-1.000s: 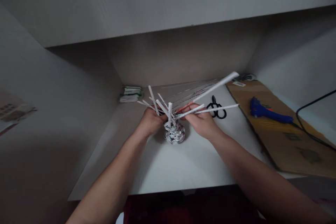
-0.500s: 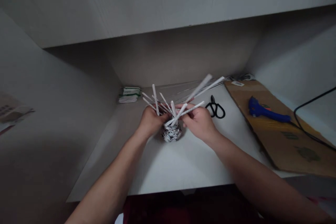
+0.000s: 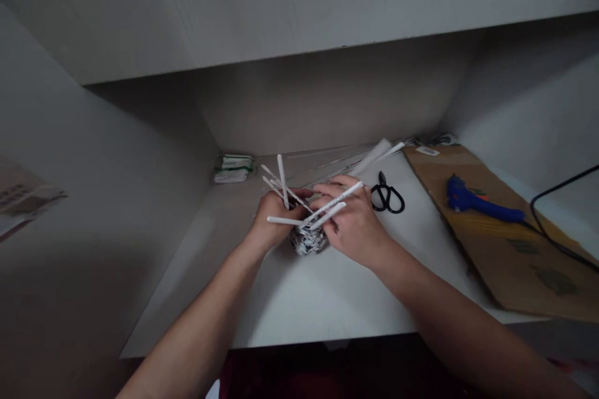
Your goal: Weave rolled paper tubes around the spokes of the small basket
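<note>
A small round basket (image 3: 307,242), woven from rolled printed paper, stands on the white surface between my hands. Several white paper tubes (image 3: 283,181) stick up and outward from its rim. My left hand (image 3: 274,217) is closed around the basket's left side near the top. Over the right side of the rim, my right hand (image 3: 352,221) has its fingers bent among the tubes; its fingertips are partly hidden. One thin tube (image 3: 333,204) crosses in front of that hand. Behind it, a longer pale tube (image 3: 374,156) slants to the upper right.
Black-handled scissors (image 3: 387,196) lie right of my right hand. A blue glue gun (image 3: 482,201) with a black cord rests on a cardboard sheet (image 3: 505,268). Thin strips lie along the back, a white-and-green packet (image 3: 234,168) at back left. A shelf panel (image 3: 299,6) overhangs.
My right hand has shifted over the rim, its fingers now reaching across the tubes. One front tube has swung down to the left, pointing nearly sideways. The left hand has hardly moved.
</note>
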